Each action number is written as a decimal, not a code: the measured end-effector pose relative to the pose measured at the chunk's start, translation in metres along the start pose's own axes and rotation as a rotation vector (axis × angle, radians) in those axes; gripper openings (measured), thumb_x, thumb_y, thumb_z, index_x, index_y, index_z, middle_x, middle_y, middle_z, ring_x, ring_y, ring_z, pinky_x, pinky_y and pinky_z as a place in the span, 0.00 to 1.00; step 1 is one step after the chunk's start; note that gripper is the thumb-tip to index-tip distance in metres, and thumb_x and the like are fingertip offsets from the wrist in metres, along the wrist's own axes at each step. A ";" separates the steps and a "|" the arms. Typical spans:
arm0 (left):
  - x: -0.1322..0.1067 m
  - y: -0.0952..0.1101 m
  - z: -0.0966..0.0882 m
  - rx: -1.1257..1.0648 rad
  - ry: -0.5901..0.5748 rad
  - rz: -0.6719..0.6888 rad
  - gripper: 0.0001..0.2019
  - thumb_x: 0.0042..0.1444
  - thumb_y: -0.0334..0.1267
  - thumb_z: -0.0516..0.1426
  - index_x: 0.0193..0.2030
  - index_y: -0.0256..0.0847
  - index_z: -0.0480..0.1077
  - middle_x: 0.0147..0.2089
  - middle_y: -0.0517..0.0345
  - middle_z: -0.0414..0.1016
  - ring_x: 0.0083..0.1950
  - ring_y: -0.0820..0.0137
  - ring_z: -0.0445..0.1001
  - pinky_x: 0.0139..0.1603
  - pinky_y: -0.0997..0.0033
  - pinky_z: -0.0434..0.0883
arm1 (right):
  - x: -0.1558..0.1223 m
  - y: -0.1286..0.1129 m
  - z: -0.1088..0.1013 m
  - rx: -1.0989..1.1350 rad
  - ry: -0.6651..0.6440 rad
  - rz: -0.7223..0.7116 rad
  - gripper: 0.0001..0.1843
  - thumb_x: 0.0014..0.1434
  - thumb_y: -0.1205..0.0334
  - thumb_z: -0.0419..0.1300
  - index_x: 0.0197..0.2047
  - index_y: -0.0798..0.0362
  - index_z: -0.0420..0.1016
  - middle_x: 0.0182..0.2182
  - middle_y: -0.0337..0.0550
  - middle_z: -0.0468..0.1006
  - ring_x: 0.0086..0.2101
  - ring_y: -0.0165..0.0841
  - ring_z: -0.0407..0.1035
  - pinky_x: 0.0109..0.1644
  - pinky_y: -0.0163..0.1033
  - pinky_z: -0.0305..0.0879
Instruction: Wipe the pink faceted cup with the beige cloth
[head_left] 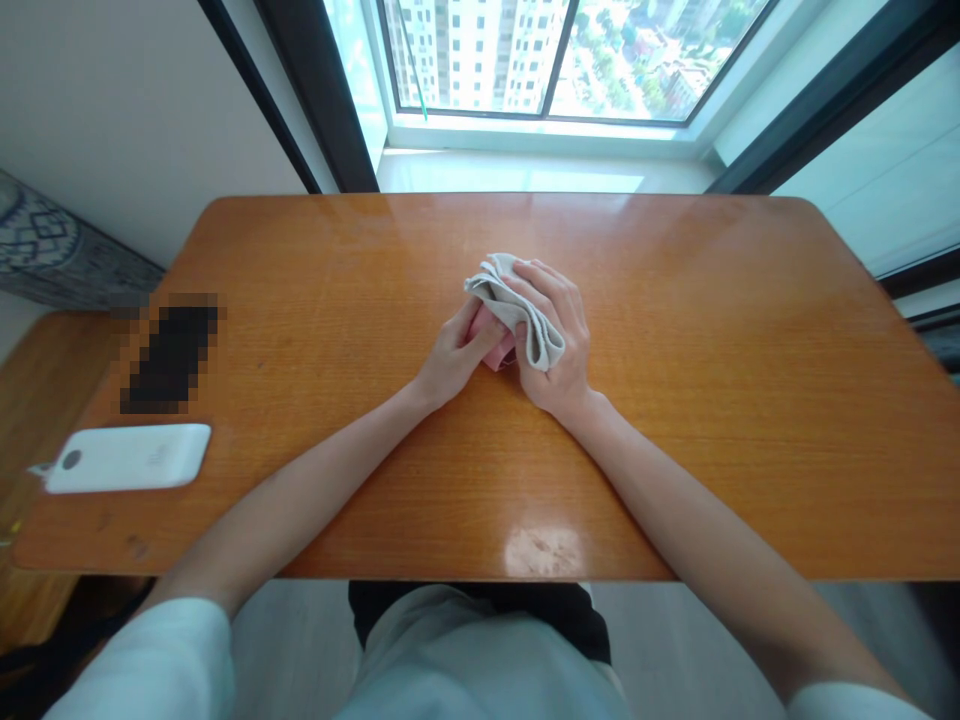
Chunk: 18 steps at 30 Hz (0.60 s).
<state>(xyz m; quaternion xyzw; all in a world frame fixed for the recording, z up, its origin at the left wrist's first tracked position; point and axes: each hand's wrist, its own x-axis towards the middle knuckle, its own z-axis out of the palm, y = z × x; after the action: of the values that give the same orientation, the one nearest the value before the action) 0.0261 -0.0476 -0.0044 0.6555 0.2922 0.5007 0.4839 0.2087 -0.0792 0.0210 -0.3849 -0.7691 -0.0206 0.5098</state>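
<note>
Above the middle of the wooden table, both my hands are close together around a folded light grey cloth. My right hand is closed on the cloth, its fingers curled over the top and folds hanging by the thumb. My left hand pinches a pink piece beneath the cloth, with the thumb laid across it. It looks soft, like fabric, but most of it is hidden by the cloth and fingers, so its kind cannot be made out.
A white oblong device with a round dark button lies near the table's left edge. Behind it is a dark, blurred-out rectangular object. Beyond the far edge stands a window. A patterned grey fabric item is at far left.
</note>
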 end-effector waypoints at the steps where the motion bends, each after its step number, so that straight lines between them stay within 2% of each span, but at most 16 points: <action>1: 0.000 0.000 0.000 -0.002 0.002 -0.002 0.31 0.72 0.67 0.61 0.65 0.43 0.75 0.62 0.50 0.85 0.62 0.58 0.83 0.66 0.59 0.78 | 0.000 0.000 0.000 -0.006 -0.006 0.002 0.29 0.81 0.46 0.51 0.79 0.39 0.70 0.73 0.48 0.76 0.74 0.52 0.70 0.79 0.68 0.66; 4: -0.001 0.001 0.001 -0.010 -0.007 -0.016 0.31 0.73 0.68 0.60 0.64 0.43 0.75 0.61 0.50 0.86 0.61 0.58 0.83 0.65 0.59 0.78 | 0.000 -0.004 0.000 -0.006 -0.003 0.020 0.28 0.81 0.47 0.51 0.77 0.39 0.72 0.73 0.48 0.77 0.74 0.52 0.70 0.79 0.68 0.66; 7: 0.000 0.006 0.001 -0.012 -0.031 -0.033 0.30 0.73 0.66 0.61 0.66 0.43 0.75 0.63 0.49 0.85 0.63 0.58 0.83 0.68 0.57 0.78 | 0.002 -0.007 0.002 0.059 0.040 0.107 0.26 0.81 0.45 0.51 0.74 0.39 0.77 0.72 0.47 0.78 0.72 0.50 0.73 0.79 0.65 0.68; 9: 0.001 0.010 0.002 -0.019 -0.035 -0.025 0.30 0.73 0.64 0.62 0.69 0.44 0.75 0.69 0.49 0.83 0.68 0.57 0.82 0.72 0.57 0.76 | 0.002 -0.006 0.006 0.156 0.106 0.256 0.25 0.81 0.42 0.53 0.68 0.42 0.81 0.68 0.47 0.82 0.68 0.48 0.77 0.76 0.61 0.72; 11: 0.001 0.014 0.002 -0.023 -0.035 -0.009 0.31 0.73 0.62 0.63 0.72 0.45 0.74 0.74 0.49 0.80 0.73 0.56 0.79 0.76 0.57 0.74 | 0.000 -0.001 0.012 0.279 0.194 0.479 0.25 0.80 0.39 0.54 0.60 0.45 0.84 0.58 0.45 0.87 0.61 0.45 0.82 0.70 0.57 0.78; 14: 0.001 0.018 0.002 -0.014 -0.043 -0.007 0.30 0.74 0.62 0.62 0.73 0.46 0.74 0.75 0.49 0.79 0.75 0.56 0.77 0.78 0.58 0.72 | -0.002 0.008 0.018 0.465 0.288 0.750 0.26 0.79 0.37 0.55 0.54 0.48 0.85 0.45 0.41 0.89 0.54 0.40 0.85 0.64 0.50 0.82; 16: 0.001 0.017 0.002 -0.014 -0.042 -0.018 0.30 0.74 0.62 0.62 0.73 0.46 0.74 0.75 0.49 0.79 0.75 0.56 0.77 0.78 0.59 0.73 | -0.003 0.010 0.018 0.494 0.319 0.782 0.26 0.78 0.37 0.56 0.55 0.49 0.85 0.46 0.42 0.90 0.53 0.40 0.85 0.64 0.49 0.82; 18: 0.001 0.014 0.002 -0.025 -0.028 -0.014 0.30 0.73 0.62 0.63 0.72 0.46 0.75 0.75 0.49 0.79 0.74 0.56 0.78 0.76 0.59 0.74 | -0.003 0.006 0.014 0.404 0.282 0.658 0.27 0.79 0.37 0.55 0.58 0.49 0.85 0.52 0.45 0.90 0.57 0.43 0.84 0.69 0.53 0.79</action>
<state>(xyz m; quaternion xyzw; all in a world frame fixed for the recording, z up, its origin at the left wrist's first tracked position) 0.0272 -0.0528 0.0093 0.6543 0.2837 0.4916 0.4997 0.2022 -0.0705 0.0096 -0.4958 -0.5163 0.2423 0.6549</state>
